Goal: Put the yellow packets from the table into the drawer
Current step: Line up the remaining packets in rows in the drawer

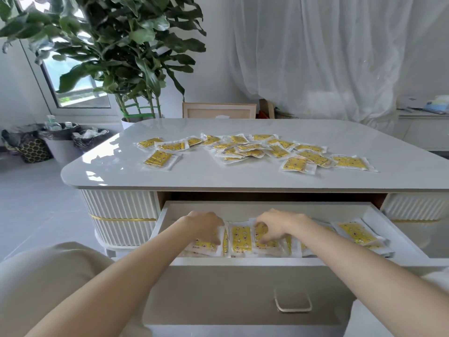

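- Print on the packets (252, 147) is too small to read: yellow with small dark figures, in clear wrap.
- Many lie scattered on the glossy white bench (170, 176); more lie in a row (240, 238) in the open drawer (243, 288) below it.
- Right grip (274, 227), fingers curled, pinches a packet (262, 237) in that row.
- Left grip (206, 227) rests curled on the row's left end; pinching or not, I cannot tell.
- Behind: plant (121, 45), white curtain (315, 57), bins (60, 142) on a pale floor.

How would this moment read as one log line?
drawer: open | left hand: on drawer packets | right hand: pinching one | table packets: many waiting
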A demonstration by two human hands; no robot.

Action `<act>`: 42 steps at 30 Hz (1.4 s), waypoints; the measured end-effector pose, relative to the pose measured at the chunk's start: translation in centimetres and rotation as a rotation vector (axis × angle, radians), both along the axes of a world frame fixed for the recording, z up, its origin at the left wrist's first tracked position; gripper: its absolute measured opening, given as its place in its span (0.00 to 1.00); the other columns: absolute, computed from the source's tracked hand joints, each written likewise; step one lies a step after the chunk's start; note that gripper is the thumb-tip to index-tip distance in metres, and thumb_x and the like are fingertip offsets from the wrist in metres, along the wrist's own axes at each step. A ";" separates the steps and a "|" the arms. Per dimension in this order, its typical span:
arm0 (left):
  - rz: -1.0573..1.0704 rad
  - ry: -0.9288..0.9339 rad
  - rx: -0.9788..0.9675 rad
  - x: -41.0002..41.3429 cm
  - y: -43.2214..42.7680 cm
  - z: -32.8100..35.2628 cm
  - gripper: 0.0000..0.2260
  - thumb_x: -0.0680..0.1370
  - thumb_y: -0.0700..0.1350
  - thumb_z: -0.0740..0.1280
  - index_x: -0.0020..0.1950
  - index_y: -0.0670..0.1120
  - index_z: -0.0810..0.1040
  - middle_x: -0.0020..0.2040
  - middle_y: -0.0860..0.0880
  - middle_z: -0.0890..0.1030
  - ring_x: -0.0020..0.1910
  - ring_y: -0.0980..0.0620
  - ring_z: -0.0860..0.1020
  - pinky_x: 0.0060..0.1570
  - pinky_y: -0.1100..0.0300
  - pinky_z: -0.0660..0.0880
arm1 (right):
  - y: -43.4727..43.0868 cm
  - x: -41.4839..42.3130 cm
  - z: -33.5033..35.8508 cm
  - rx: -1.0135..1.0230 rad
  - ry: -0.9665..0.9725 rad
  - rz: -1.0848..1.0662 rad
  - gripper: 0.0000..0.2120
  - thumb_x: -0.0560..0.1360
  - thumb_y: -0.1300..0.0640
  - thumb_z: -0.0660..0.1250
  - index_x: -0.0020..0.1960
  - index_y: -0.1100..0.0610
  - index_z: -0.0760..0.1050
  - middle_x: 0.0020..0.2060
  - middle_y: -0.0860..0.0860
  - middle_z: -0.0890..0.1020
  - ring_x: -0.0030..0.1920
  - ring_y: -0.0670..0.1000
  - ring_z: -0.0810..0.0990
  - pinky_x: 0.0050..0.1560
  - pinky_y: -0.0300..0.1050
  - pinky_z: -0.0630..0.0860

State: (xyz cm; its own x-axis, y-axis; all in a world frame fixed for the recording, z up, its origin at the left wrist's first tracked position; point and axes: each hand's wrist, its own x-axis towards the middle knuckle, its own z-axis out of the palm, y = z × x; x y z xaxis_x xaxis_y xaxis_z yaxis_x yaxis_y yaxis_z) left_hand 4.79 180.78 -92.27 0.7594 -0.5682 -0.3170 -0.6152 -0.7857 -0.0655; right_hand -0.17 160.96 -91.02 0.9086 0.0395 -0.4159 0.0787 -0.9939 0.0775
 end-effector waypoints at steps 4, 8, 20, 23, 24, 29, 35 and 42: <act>-0.016 -0.082 -0.027 -1.5 -0.8 4.1 0.22 0.78 0.58 0.61 0.71 0.52 0.68 0.64 0.52 0.75 0.61 0.50 0.75 0.55 0.57 0.71 | 0.0 -0.5 4.3 0.094 -0.150 -0.022 0.19 0.74 0.44 0.65 0.64 0.46 0.74 0.61 0.47 0.77 0.59 0.51 0.76 0.49 0.45 0.73; 0.001 -0.194 -0.216 -1.7 -0.7 7.5 0.18 0.79 0.56 0.59 0.68 0.52 0.71 0.61 0.52 0.77 0.59 0.49 0.76 0.54 0.57 0.71 | -0.9 -1.0 7.2 0.220 -0.354 -0.126 0.11 0.75 0.48 0.64 0.55 0.46 0.79 0.55 0.44 0.80 0.54 0.48 0.78 0.44 0.42 0.71; 0.028 -0.215 -0.602 5.8 -7.2 9.5 0.21 0.79 0.50 0.62 0.72 0.52 0.65 0.69 0.49 0.69 0.69 0.47 0.67 0.65 0.52 0.69 | -10.8 4.3 5.3 0.322 -0.624 -0.688 0.20 0.79 0.46 0.56 0.69 0.50 0.65 0.71 0.55 0.63 0.72 0.61 0.57 0.66 0.59 0.63; 0.011 -0.281 -0.624 7.4 -10.7 8.9 0.23 0.79 0.51 0.61 0.74 0.55 0.62 0.73 0.51 0.63 0.73 0.45 0.60 0.68 0.48 0.64 | -13.6 5.8 4.5 0.335 -0.635 -0.696 0.25 0.78 0.40 0.53 0.73 0.44 0.59 0.75 0.53 0.57 0.74 0.61 0.51 0.70 0.64 0.56; 0.006 -0.300 -0.618 7.9 -11.9 8.6 0.24 0.79 0.52 0.60 0.75 0.55 0.60 0.74 0.52 0.62 0.73 0.46 0.59 0.69 0.48 0.62 | -14.3 6.5 4.4 0.365 -0.630 -0.682 0.25 0.78 0.39 0.51 0.74 0.41 0.56 0.77 0.51 0.53 0.75 0.61 0.48 0.71 0.64 0.52; 0.025 -0.447 -0.534 10.2 -16.6 6.5 0.26 0.80 0.59 0.54 0.76 0.53 0.55 0.75 0.53 0.60 0.75 0.47 0.55 0.73 0.45 0.52 | -16.2 9.0 3.3 0.294 -0.541 -0.533 0.22 0.81 0.41 0.44 0.75 0.35 0.52 0.77 0.42 0.49 0.76 0.59 0.50 0.73 0.62 0.49; 0.122 -0.294 -0.603 11.1 -18.6 3.2 0.33 0.76 0.68 0.46 0.78 0.55 0.49 0.77 0.54 0.57 0.77 0.45 0.50 0.74 0.42 0.44 | -15.2 10.4 4.4 0.285 -0.543 -0.393 0.20 0.80 0.40 0.47 0.72 0.35 0.61 0.73 0.40 0.62 0.72 0.56 0.57 0.69 0.56 0.58; 0.066 -0.215 -0.550 10.4 -18.2 4.0 0.36 0.67 0.77 0.51 0.71 0.62 0.64 0.76 0.55 0.58 0.77 0.45 0.47 0.72 0.38 0.40 | -15.0 9.7 6.5 0.084 -0.683 -0.272 0.14 0.77 0.53 0.56 0.55 0.54 0.78 0.52 0.56 0.81 0.52 0.59 0.78 0.45 0.47 0.70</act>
